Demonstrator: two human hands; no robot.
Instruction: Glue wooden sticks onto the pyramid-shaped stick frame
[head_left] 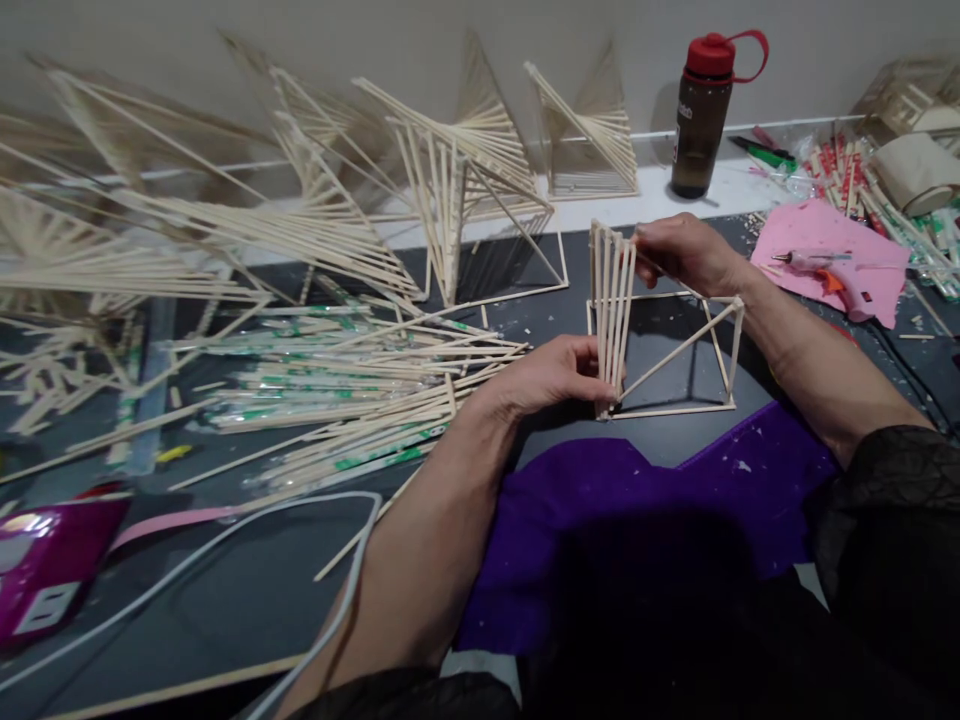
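A small open frame of wooden chopsticks (615, 320) stands in front of me, with several sticks side by side forming a slanted upright panel on its left. My left hand (551, 375) grips the bottom of that panel, thumb in front and fingers partly hidden behind the sticks. At the panel's upper right corner, my right hand (686, 255) is closed, its fingertips pinching the top end. A thin stick runs under the right palm; whether it is loose or part of the frame is unclear. Purple cloth (600, 480) lies just below the frame.
Wrapped and loose chopsticks (337, 390) spread to the left. Twisted stick structures (495, 150) line the wall. A dark bottle (701, 130) stands at the back. On the right, a glue gun (844, 280) rests on pink cloth (799, 235). A white cable (255, 510) crosses the lower left.
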